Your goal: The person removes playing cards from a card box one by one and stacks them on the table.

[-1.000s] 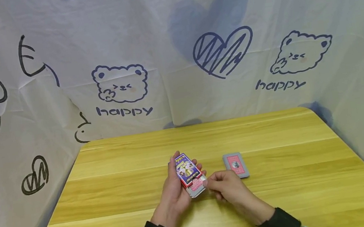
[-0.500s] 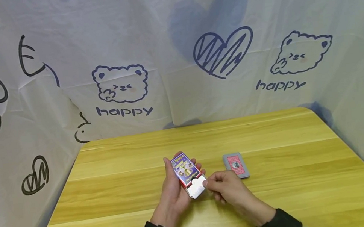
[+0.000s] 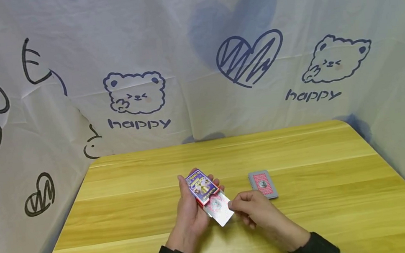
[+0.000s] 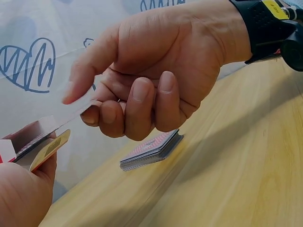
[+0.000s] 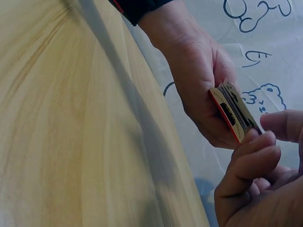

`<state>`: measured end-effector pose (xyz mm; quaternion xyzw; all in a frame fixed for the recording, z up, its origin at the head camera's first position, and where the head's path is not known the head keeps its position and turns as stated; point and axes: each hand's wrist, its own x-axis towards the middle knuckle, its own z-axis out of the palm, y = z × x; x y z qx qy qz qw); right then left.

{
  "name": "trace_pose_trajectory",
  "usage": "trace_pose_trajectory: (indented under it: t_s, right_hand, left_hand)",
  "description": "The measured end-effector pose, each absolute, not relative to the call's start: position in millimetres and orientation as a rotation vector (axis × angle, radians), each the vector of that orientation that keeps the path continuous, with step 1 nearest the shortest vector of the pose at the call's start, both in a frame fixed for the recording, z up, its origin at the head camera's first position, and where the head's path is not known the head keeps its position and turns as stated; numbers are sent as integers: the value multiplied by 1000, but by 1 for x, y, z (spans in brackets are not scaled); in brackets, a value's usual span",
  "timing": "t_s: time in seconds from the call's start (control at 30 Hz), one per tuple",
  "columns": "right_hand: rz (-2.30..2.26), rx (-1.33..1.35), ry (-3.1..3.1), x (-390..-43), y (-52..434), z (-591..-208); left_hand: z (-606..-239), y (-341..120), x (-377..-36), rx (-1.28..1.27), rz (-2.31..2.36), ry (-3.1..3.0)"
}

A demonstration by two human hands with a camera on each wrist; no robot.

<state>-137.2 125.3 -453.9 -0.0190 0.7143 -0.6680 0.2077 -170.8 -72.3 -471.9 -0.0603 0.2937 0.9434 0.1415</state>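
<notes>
My left hand (image 3: 189, 213) holds a purple and red playing-card box (image 3: 201, 185) across its palm, the box's lower end towards me. A playing card (image 3: 221, 213) with a red-patterned back and pale border sticks well out of that end, shiny with glare. At its right edge the thumb and forefinger of my right hand (image 3: 260, 214) pinch it. In the left wrist view the card slants from the box mouth to the right hand's fingertips (image 4: 90, 115). More card edges (image 5: 231, 101) show inside the box mouth in the right wrist view.
Beyond the right hand, a squared stack of playing cards (image 3: 263, 185) lies back-up on the wooden table (image 3: 140, 210). A white cloth (image 3: 193, 115) with drawn bears and hearts hangs behind the table and at both sides.
The card slides farther out of the box, towards me. The left hand and box shift slightly left, while the right hand stays almost in place. The stack lies as before.
</notes>
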Motion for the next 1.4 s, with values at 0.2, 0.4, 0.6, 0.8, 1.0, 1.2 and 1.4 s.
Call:
trace_pose_trajectory:
  t_s: [0.2,0.4,0.6,0.8,1.0,1.2,1.4]
  right_hand:
    - [-1879,-84,2039,-138,126,-455]
    - [-1801,-170,2090,-142,132,-456]
    - [-1699,-237,2122,-144,141,-450]
    - [-1671,-288,2109,-145,150,-443]
    - [-1753,-265,2123,-152,168,-434]
    - [-1839,-45,2258,-164,189,-432]
    - [-1821,141,2373,-176,210,-437]
  left_hand:
    - [-472,-72,-171,-154,2669,896]
    - [-474,-73,-172,-203,2691,917]
    - [-475,-77,-174,-248,2699,953]
    - [-475,-77,-174,-288,2700,956]
    - [-474,-78,-172,-351,2702,918]
    - [-474,-77,-174,-362,2668,897]
    - [-474,-77,-173,-355,2654,962]
